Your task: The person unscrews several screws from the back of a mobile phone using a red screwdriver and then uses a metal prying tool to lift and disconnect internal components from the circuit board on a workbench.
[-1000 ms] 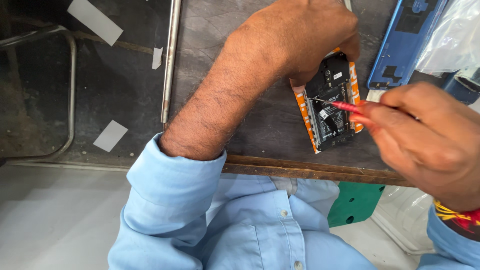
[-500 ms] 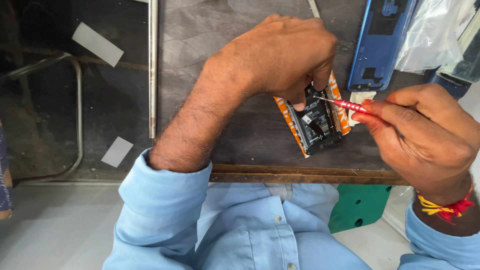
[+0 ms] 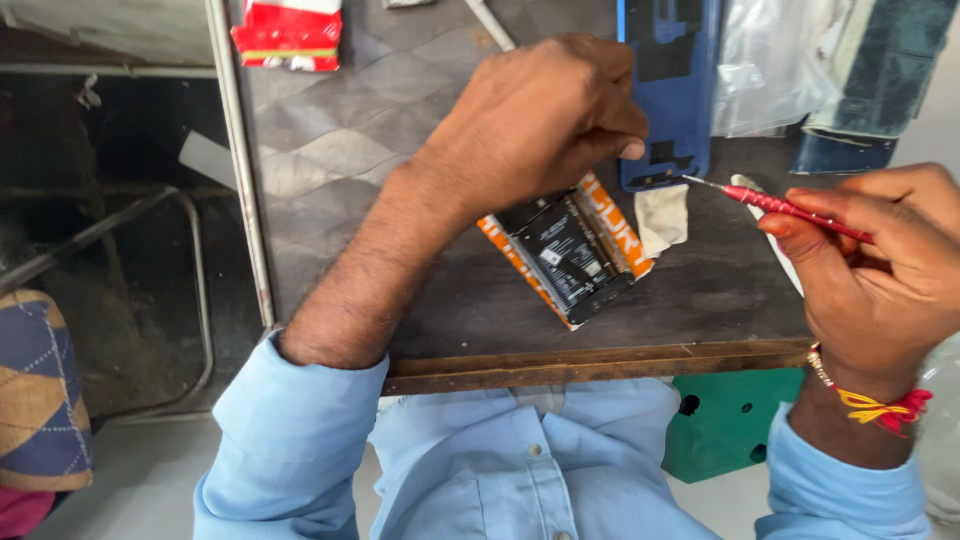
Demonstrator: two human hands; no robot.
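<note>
An opened phone point(image 3: 572, 250) with an orange frame and exposed dark insides lies tilted on the dark table point(image 3: 350, 110). My left hand point(image 3: 530, 120) rests over its upper end, fingers curled and pressing it down. My right hand point(image 3: 880, 270) grips a thin red screwdriver point(image 3: 780, 207). Its tip points left, in the air beside the phone and just below a blue phone back cover point(image 3: 668, 90).
A small white cloth point(image 3: 662, 218) lies right of the phone. Clear plastic bags point(image 3: 780, 60) and a dark case point(image 3: 860, 90) sit at the back right. A red packet point(image 3: 288, 32) lies at the back left. A wooden strip point(image 3: 600, 365) edges the table's front.
The screwdriver tip has lifted off the phone's insides and moved right, away from the phone. My left hand stays on the phone. The view has shifted so more of the table shows.
</note>
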